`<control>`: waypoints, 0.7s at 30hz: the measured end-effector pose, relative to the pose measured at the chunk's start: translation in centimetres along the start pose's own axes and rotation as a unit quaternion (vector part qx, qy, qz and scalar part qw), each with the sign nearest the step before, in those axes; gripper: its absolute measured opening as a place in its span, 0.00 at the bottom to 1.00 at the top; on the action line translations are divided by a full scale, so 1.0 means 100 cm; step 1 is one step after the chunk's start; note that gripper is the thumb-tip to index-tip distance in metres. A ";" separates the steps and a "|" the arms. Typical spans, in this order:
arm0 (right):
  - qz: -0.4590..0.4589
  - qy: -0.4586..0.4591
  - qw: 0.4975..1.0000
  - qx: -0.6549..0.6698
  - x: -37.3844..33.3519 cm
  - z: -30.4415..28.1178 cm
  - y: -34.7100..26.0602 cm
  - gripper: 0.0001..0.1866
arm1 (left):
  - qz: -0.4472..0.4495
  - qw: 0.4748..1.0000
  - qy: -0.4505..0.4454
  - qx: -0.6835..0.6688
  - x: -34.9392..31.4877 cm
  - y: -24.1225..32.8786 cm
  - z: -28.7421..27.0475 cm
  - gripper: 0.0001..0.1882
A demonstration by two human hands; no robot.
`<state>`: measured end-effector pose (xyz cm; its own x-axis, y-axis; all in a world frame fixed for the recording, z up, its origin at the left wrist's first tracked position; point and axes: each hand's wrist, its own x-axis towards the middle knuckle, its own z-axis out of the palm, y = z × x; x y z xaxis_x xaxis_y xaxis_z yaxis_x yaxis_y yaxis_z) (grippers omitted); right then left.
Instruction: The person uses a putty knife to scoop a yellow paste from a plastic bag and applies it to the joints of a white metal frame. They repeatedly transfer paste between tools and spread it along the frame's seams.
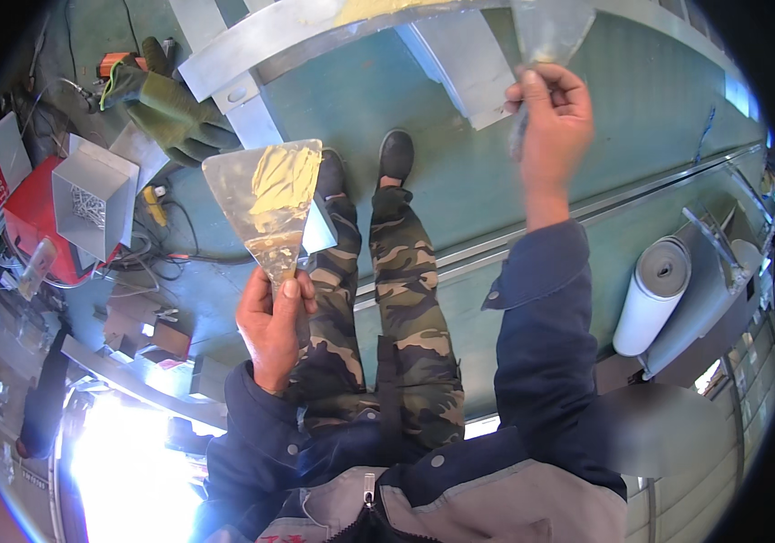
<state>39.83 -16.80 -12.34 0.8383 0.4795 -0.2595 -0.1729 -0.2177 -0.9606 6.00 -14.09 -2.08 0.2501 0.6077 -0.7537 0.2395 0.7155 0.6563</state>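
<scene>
My left hand (270, 330) grips the handle of a wide putty knife (235, 195), its blade pointing up and away from me. A thick smear of yellow putty (283, 176) lies on that blade. Farther forward and to the right, my right hand (555, 122) pinches the handle of a second putty knife (552, 32). This blade overlaps the curved grey metal beam (256, 45) at the far edge; whether it touches the beam I cannot tell. Yellow putty (378, 9) also coats part of the beam's top.
Green work gloves (175, 118) lie at the far left. Below them, a grey box (116, 204) of small metal fasteners sits by a red case (39, 217), with cables (190, 261) around. A white roll (651, 294) stands at the right. Long metal rails (622, 199) cross the green floor (333, 86).
</scene>
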 end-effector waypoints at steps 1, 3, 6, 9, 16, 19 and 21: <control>-0.002 0.004 1.000 0.026 -0.001 -0.004 -0.001 0.08 | 0.001 1.000 0.001 -0.011 -0.001 0.000 0.001 0.15; -0.010 0.020 0.997 0.080 -0.007 -0.009 -0.005 0.09 | 0.005 1.000 -0.001 -0.028 0.000 -0.002 0.002 0.13; 0.023 0.039 0.988 0.146 -0.026 -0.013 -0.013 0.13 | 0.023 1.000 -0.003 0.019 0.000 -0.001 0.003 0.16; 0.093 0.057 0.971 0.212 -0.051 -0.024 -0.010 0.16 | 0.043 0.997 -0.014 0.055 0.001 -0.003 0.005 0.17; 0.234 0.060 0.910 0.337 -0.116 -0.049 0.017 0.10 | 0.044 0.993 -0.031 0.107 -0.002 -0.004 0.010 0.15; 0.258 0.032 0.898 0.356 -0.130 -0.060 0.022 0.07 | 0.035 0.992 -0.036 0.114 -0.006 -0.004 0.014 0.15; 0.250 -0.002 0.894 0.373 -0.133 -0.066 0.022 0.11 | 0.030 0.992 -0.038 0.114 -0.009 -0.005 0.019 0.15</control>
<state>31.76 -29.27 -10.35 0.5580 0.4842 -0.6740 -0.8232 0.2199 -0.5235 7.41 -15.62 -1.63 0.3393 0.6129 -0.7136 0.4258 0.5764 0.6975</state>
